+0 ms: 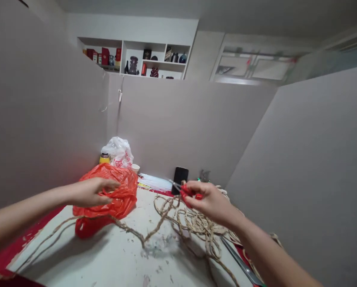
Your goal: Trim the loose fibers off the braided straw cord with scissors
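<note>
Status: apparently early. The rope (202, 221) lies mostly in loose coils beneath and beside the right hand (210, 197), with one strand crossing leftward in front of the red bag (123, 201); no finished piece is discernible, and the bulk appears left to handle. The right fingers grip the scissors (186, 195); blade contact with the rope cannot be determined. The left hand (91, 193) is over the bag, fingers parted, apparently unloaded.

Surface: white tabletop (121, 255), scuffed, with red along its edge. A phone (180, 175) leans at the rear.

Room: grey partitions (196, 115) enclose the table; a shelf (158, 42) stands beyond.
</note>
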`<state>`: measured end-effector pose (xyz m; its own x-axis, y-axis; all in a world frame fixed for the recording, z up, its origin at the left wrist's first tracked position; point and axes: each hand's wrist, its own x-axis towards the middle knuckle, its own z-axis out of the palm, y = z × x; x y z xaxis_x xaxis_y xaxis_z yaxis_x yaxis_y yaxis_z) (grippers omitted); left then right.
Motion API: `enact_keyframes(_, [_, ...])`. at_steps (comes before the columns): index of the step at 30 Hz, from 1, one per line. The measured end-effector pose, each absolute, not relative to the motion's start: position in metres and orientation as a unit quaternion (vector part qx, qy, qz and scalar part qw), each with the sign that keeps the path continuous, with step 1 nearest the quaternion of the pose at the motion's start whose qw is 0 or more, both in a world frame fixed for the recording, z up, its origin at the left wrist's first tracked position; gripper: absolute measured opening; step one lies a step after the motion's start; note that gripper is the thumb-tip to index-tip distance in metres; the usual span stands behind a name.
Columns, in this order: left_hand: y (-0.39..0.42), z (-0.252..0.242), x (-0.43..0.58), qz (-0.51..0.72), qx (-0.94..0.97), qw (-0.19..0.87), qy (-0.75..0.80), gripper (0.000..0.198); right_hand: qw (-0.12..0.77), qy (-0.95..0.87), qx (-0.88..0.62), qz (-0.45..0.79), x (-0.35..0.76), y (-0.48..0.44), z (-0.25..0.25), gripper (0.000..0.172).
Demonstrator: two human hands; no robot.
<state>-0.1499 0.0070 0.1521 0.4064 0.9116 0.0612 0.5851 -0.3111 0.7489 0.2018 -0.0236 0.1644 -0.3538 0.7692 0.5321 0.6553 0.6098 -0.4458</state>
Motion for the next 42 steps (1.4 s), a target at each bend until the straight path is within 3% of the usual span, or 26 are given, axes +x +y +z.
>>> enact_keyframes(4, [-0.008,0.124,-0.067,0.266,0.745,0.482,0.377,0.058,0.330,-0.838,-0.418,0.119,0.186,-0.036,0.147,0.016])
enact_keyframes(7, [-0.011,0.094,-0.022,0.302,0.642,0.642,0.291,0.047,0.322,-0.845,-0.409,0.124,0.188,-0.036,0.140,0.017])
enact_keyframes(11, [-0.009,0.072,0.003,0.302,0.556,0.728,0.264,0.042,0.314,-0.844,-0.420,0.115,0.201,-0.033,0.129,0.017])
enact_keyframes(20, [-0.014,0.060,0.001,0.221,0.480,0.790,0.311,0.032,0.332,-0.843,-0.413,0.093,0.226,-0.026,0.084,0.010])
enact_keyframes(30, [-0.008,0.027,-0.003,0.217,0.412,0.828,0.313,0.034,0.385,-0.740,-0.508,0.215,0.215,-0.022,0.028,0.024])
enact_keyframes(35, [-0.007,0.024,-0.006,0.191,0.383,0.855,0.294,0.030,0.418,-0.686,-0.538,0.255,0.216,-0.016,0.028,0.024])
enact_keyframes(42, [-0.008,0.016,-0.005,0.224,0.355,0.854,0.308,0.027,0.512,-0.639,-0.545,0.179,0.225,0.034,0.062,0.033])
